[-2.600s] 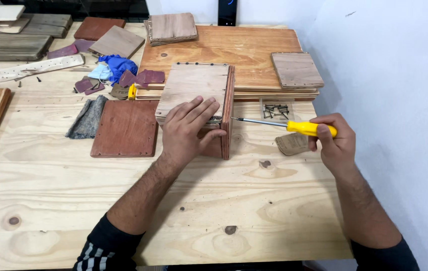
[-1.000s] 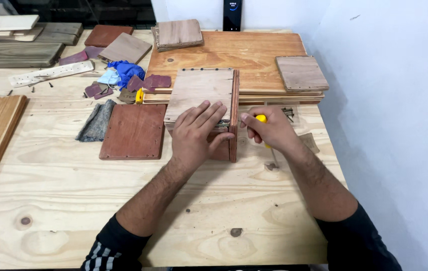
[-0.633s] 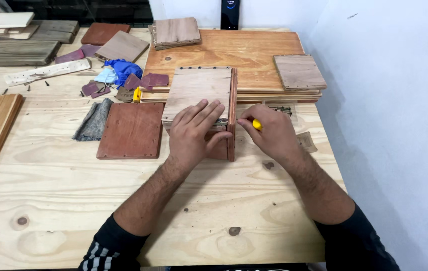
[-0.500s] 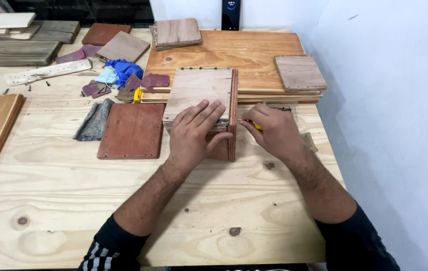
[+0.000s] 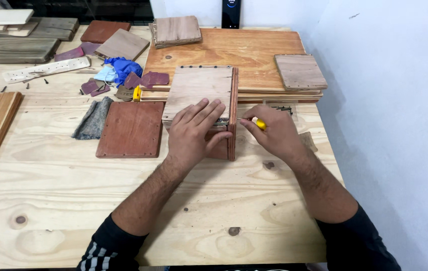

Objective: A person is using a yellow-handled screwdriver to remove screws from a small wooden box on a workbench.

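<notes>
The small wooden box (image 5: 201,95) stands near the middle of the counter (image 5: 123,200), its open side toward the person, just in front of a stack of plywood boards (image 5: 224,50). The left hand (image 5: 194,133) lies flat on top with fingers spread, pressing it down. The right hand (image 5: 274,135) is closed around a yellow-handled screwdriver (image 5: 259,123), whose tip points at the box's right side wall.

If the left hand's pressure eases, the box could slide or tip under the sideways push. The tip could also slip off and gouge the wood or jab the left thumb, which sits close by.

Just left lies a reddish board (image 5: 131,128), beside a grey cloth (image 5: 92,119). Sandpaper scraps (image 5: 151,79) and a blue rag (image 5: 122,68) lie behind, clear of the hands.
</notes>
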